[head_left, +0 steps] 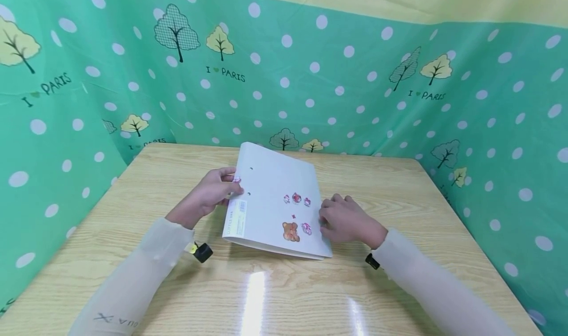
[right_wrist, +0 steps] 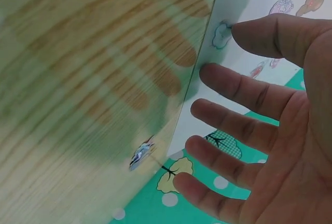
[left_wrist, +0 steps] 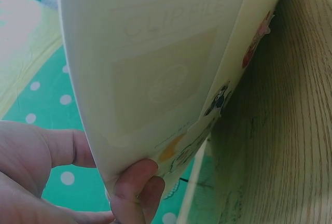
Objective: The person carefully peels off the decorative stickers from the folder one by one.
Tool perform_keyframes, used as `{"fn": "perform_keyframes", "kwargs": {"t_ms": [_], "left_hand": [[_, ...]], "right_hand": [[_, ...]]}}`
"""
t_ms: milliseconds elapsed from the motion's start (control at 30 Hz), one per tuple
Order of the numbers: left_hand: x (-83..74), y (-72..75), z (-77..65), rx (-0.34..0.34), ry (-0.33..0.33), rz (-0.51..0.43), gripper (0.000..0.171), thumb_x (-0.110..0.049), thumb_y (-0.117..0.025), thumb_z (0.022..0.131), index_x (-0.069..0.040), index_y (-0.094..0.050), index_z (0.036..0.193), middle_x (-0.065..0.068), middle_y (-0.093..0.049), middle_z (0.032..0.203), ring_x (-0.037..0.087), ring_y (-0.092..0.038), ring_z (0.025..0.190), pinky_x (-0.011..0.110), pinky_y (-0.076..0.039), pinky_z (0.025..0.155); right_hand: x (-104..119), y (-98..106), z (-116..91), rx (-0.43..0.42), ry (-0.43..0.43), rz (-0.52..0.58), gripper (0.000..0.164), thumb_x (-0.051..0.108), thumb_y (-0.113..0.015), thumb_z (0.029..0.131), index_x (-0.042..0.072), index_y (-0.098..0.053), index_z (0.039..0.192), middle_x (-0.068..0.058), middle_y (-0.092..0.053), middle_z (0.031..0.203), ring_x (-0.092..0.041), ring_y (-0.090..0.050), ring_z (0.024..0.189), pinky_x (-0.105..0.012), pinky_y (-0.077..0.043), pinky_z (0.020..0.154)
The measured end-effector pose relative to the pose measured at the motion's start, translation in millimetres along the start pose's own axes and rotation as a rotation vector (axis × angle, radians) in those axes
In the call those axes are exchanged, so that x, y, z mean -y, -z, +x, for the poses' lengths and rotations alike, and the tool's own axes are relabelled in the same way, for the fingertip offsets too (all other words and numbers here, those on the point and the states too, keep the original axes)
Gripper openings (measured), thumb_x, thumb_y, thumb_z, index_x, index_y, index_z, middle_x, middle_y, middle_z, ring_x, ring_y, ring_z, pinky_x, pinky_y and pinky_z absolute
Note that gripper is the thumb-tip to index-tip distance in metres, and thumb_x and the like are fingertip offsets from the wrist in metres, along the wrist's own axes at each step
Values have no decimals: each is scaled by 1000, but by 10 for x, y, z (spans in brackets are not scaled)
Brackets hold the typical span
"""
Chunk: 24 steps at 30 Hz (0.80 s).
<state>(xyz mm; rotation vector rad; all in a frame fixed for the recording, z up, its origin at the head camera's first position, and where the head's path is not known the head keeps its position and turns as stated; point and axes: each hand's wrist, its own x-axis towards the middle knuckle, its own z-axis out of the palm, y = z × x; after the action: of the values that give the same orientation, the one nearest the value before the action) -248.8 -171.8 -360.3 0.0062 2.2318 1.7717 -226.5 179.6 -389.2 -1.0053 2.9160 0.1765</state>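
A white clip file folder (head_left: 275, 198) with animal stickers lies over the table, its spine side raised. My left hand (head_left: 214, 190) grips the spine, thumb on the top cover and the other fingers behind it. In the left wrist view, fingertips press a lower face of the folder (left_wrist: 155, 68), which has faint printed lettering and more stickers. My right hand (head_left: 348, 220) is at the folder's right edge. The right wrist view shows its fingers spread and nearly straight, with the thumb (right_wrist: 259, 37) by a small blue-edged sticker (right_wrist: 222, 35) on the cover.
The wooden table (head_left: 399, 193) carries the folder and shows bright light reflections near its front. Green dotted cloth (head_left: 284, 69) with tree prints encloses the table at the back and both sides.
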Motion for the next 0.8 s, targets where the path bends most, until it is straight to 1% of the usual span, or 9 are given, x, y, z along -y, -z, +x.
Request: {"fn": "perform_keyframes", "kwargs": {"t_ms": [233, 333, 500, 633, 800], "left_hand": [[-3, -3, -12, 0, -3, 3, 80, -2, -63, 95, -2, -20, 162, 20, -45, 144, 26, -63, 105, 32, -55, 74], [-4, -2, -12, 0, -6, 11, 80, -3, -63, 95, -1, -20, 162, 20, -45, 144, 27, -63, 105, 33, -55, 75], [-11, -5, -13, -4, -13, 28, 80, -3, -63, 94, 0, -20, 162, 21, -46, 141, 27, -63, 105, 34, -54, 77], [-22, -6, -12, -7, -6, 25, 80, -3, -63, 94, -1, -21, 161, 20, -47, 140, 27, -63, 106, 33, -54, 76], [-31, 0, -15, -12, 4, 15, 80, -2, -63, 93, -2, -22, 162, 18, -48, 140, 28, -62, 108, 33, -55, 76]], "right_hand": [[51, 13, 16, 13, -30, 3, 17, 32, -66, 90, 22, -60, 77, -4, -66, 112, -26, -52, 93, -47, -45, 78], [65, 6, 19, 1, -32, 1, 20, 30, -66, 89, 21, -58, 73, -4, -66, 109, -26, -52, 90, -46, -45, 76], [84, -9, 4, -50, -11, -17, 19, 19, -66, 91, 16, -63, 73, -3, -66, 99, -26, -54, 87, -45, -46, 72], [83, -10, -9, -69, -3, -18, 19, 14, -66, 93, 14, -67, 74, -6, -68, 101, -27, -56, 86, -45, -47, 71], [36, -7, -8, -61, -28, 12, 20, 10, -68, 91, 17, -68, 72, -5, -69, 104, -27, -55, 87, -46, -47, 73]]}}
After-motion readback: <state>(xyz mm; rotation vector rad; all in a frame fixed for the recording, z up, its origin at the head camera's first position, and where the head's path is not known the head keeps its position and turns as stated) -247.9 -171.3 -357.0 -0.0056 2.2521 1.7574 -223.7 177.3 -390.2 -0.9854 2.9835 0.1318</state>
